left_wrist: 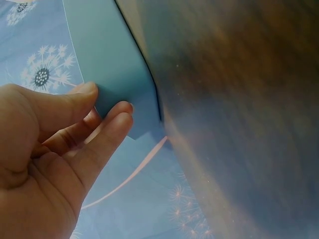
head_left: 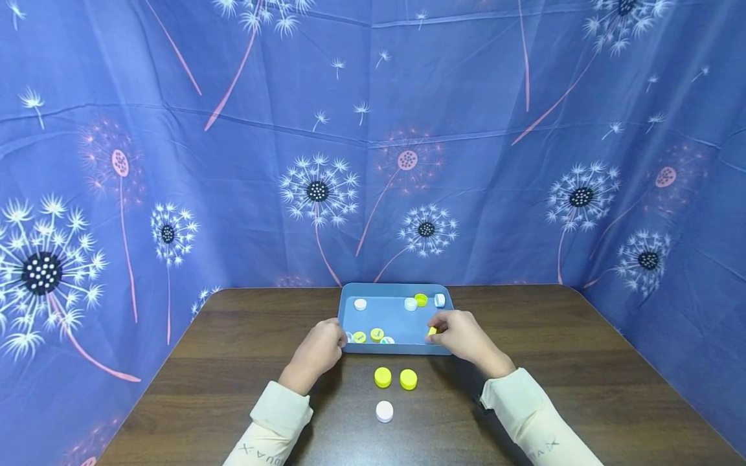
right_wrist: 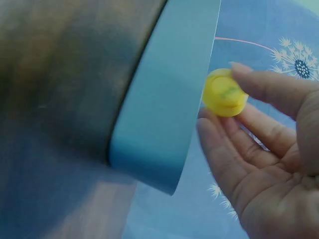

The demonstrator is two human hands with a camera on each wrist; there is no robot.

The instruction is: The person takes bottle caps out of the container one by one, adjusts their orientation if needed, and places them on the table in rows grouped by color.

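Yellow cap [right_wrist: 226, 94] in R hand [head_left: 464, 335], nr-right corner of blue tray [head_left: 396, 349]!
R thumb & fingers pinch it just by the rim; L hand [head_left: 317, 349] grips tray at nr-left corner. Inside: more caps [head_left: 377, 334], yellow & white, some along nr wall, others far side. On desk [head_left: 250, 323], nearer: two yellow caps [head_left: 383, 377] side by side, w/ white cap [head_left: 384, 411] nearest.

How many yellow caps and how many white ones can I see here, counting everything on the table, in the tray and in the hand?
Yellow caps: 6 (2 on the table, 3 in the tray, 1 in the right hand)
White caps: 6 (1 on the table, 5 in the tray)
Total: 12 visible; the tray's near wall could hide more.
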